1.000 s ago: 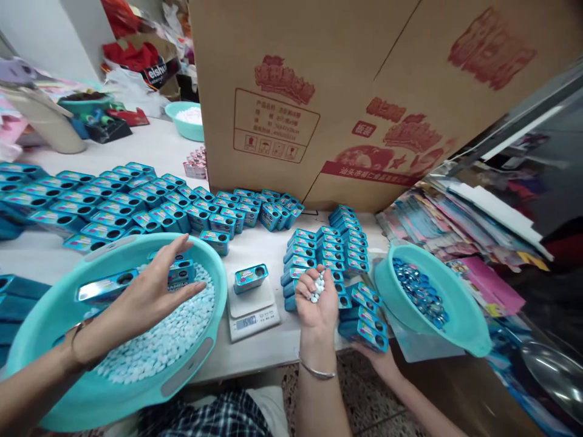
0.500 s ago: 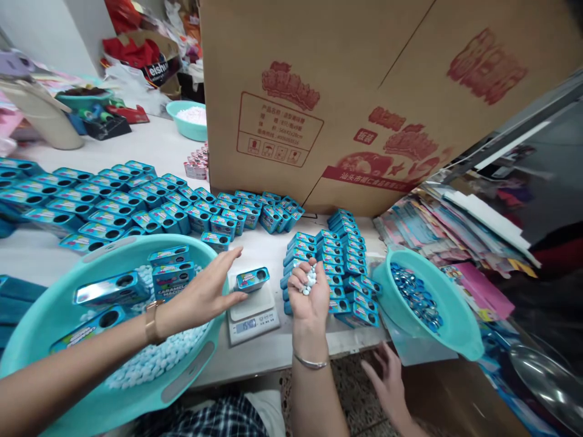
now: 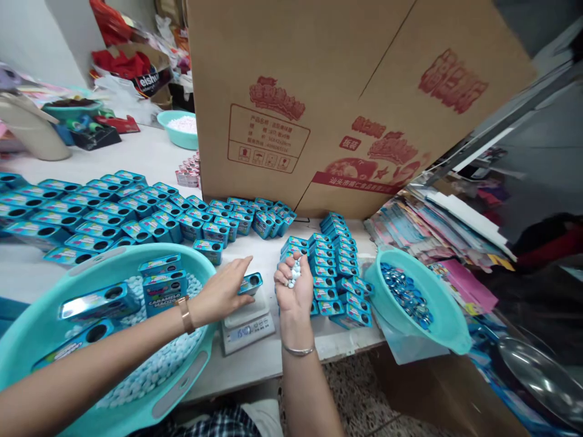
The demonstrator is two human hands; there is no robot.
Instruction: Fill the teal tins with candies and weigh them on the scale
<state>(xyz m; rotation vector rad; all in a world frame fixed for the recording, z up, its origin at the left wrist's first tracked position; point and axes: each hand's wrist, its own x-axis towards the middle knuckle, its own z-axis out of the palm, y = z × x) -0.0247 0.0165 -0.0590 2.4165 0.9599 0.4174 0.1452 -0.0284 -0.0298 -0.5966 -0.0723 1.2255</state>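
A small blue tin [image 3: 251,283] with a round hole in its lid sits on a white digital scale [image 3: 247,323] at the table's front edge. My left hand [image 3: 221,294] reaches over the scale, fingers around the tin's left end. My right hand [image 3: 294,283] hovers just right of the tin, palm up, cupped around a handful of small white candies [image 3: 294,274]. A big teal basin [image 3: 54,315] at the left holds white candies and a few blue tins.
Rows of blue tins [image 3: 104,209] cover the table at left, more stacks [image 3: 334,261] stand right of the scale. A smaller teal basin [image 3: 444,315] with blue lids sits at right. A large cardboard box [image 3: 346,97] stands behind. Printed sheets [image 3: 423,227] lie at the right.
My left hand left the big basin and moved right onto the tin on the scale. My right hand with candies rose slightly. Another person's hand at the lower right has gone from view.
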